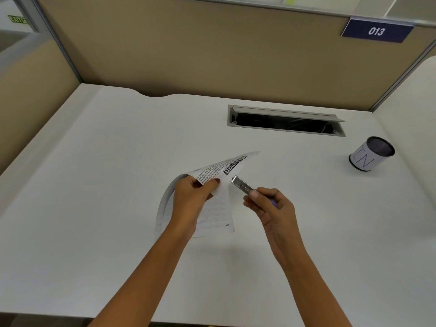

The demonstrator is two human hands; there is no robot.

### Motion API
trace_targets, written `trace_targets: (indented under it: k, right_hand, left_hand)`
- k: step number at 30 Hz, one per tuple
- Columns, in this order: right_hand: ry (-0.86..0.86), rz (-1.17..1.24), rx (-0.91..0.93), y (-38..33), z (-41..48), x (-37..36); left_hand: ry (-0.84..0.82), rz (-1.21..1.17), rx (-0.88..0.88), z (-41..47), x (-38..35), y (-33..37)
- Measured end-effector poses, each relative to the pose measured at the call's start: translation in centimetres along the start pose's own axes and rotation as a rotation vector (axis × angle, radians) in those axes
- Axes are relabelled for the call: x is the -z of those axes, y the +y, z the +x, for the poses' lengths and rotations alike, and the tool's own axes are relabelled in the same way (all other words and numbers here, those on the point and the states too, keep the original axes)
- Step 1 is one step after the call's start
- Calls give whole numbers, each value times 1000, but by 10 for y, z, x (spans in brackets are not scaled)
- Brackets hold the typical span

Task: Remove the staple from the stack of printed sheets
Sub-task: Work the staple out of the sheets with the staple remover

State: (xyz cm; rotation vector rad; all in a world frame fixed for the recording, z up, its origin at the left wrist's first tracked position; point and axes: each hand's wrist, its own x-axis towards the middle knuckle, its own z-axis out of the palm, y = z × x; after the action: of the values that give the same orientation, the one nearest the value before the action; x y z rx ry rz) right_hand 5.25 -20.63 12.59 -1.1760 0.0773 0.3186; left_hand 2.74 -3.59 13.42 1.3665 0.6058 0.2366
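my forearms: both reach in from the bottom edge, left one crossing toward the middle, right one beside it.
my left hand (193, 192): fingers curled, thumb on top, pinching the stack of printed sheets (218, 214) near one corner.
my right hand (271, 208): just right of my left hand, not touching it; thumb and fingers clamped round the rear of a metal tool (241, 185).
metal tool: silver, narrow, angled up-left out of my right fist; a bit of purple shows under my fingers. Its front tip sits just beside the paper edge next to my left thumb; can't tell if it touches.
stack of printed sheets: lower part lies on the desk (94, 185) under and below my left hand. Upper part is lifted and curled over, printed side up, with a black heading bar past my left fingertips.
staple: too small to make out.
desk: white, under both hands.
pen cup (371, 154): well off to the right of my right hand and farther away, mesh, wrapped in white paper with "IN" written on it, tilted in this wide view.
cable slot (285, 121): beyond my right hand, flap open, dark inside.
partition (188, 55): tan, behind the desk, beyond both hands.
number plate (376, 31): blue, reads 013, top of the partition far right.
exit sign (17, 19): green, far upper left, blurred.
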Motion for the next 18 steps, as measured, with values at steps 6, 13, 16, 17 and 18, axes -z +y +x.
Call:
trace_targets:
  k: [6, 13, 16, 17, 18]
  right_hand:
    - [7, -268, 92, 0, -5, -8]
    - [-73, -579, 254, -11, -11, -13]
    - [-43, -679, 318, -13, -16, -16]
    - [-30, -681, 336, -15, -18, -17]
    - [-10, -677, 358, -17, -20, -19]
  left_hand:
    - [-2, 69, -113, -11, -1, 7]
    - [8, 66, -177, -23, -5, 17]
    - [41, 122, -230, -26, -6, 20]
    - [46, 130, -249, -28, -6, 22]
    - [50, 134, -265, -29, -6, 22]
